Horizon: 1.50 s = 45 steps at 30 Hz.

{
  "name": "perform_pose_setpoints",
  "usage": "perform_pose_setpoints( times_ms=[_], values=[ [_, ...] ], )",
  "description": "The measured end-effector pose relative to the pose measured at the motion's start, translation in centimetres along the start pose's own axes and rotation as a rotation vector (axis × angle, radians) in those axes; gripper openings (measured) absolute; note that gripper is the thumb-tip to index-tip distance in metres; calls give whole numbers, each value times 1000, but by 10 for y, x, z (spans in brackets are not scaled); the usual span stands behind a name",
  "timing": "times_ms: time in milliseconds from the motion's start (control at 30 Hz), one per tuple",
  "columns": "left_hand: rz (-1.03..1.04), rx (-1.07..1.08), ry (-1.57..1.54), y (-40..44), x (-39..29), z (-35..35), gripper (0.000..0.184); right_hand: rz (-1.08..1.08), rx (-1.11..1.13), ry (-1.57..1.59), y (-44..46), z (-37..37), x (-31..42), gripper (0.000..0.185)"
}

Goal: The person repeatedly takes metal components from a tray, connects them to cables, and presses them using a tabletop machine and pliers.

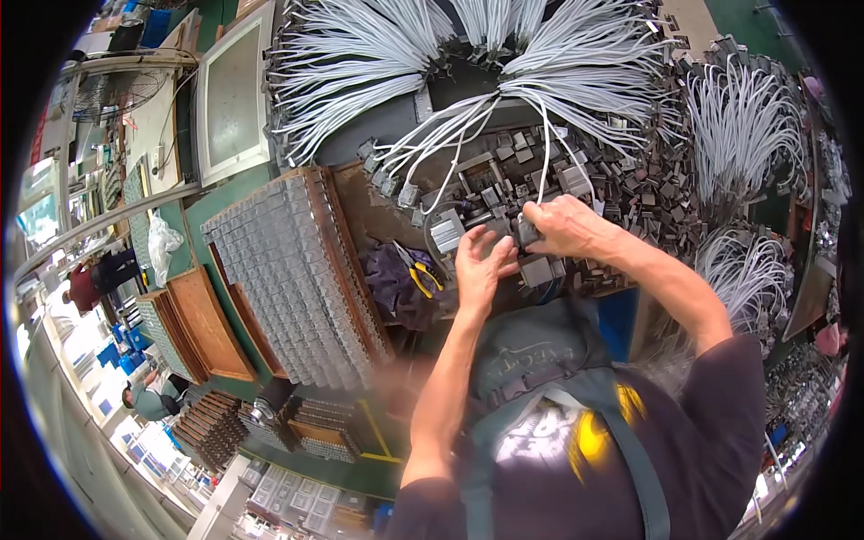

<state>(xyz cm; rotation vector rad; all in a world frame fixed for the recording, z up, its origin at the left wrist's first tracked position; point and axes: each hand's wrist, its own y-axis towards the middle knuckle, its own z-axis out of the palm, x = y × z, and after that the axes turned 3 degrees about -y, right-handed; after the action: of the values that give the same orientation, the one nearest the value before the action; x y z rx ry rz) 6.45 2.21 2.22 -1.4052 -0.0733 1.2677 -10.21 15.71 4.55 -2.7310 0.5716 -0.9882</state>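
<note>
Head view — right hand (569,225) grip pinches a small dark block (527,231) amid loose metal parts (630,184); left hand (483,261) grip loosely spread, just beside it. White cable (545,151) seems to meet the block, junction hidden — a snagged cable could tug the block free.

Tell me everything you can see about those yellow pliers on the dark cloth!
The pliers have two yellow grips with dark patches and a head that looks like metal. They lie on a crumpled, dark purple cloth, head toward the picture's upper left, grips spread apart toward the lower right. Nobody holds them. The tips are too small to tell if they're open.
</note>
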Motion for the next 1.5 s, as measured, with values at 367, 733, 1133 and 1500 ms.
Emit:
perform_pose_setpoints(
  times_ms=[367, 733, 1133, 1500],
  values=[
    [57, 32, -70, 3, -7, -28, 48, -45, 74, -186, 32, 27, -18, 41],
    [930, -827, 209, 27, -223, -409, 35, 657, -324, 169, -66, 29, -78, 24],
    [268, -734, 59, 71, -248, -583, 69, 910, -385, 1021, -89, 6, -61, 21],
    [424, -930, 141, 44, -247, -542, 58, 239, -138, 601, -83, -43, 6, 54]
  ],
)
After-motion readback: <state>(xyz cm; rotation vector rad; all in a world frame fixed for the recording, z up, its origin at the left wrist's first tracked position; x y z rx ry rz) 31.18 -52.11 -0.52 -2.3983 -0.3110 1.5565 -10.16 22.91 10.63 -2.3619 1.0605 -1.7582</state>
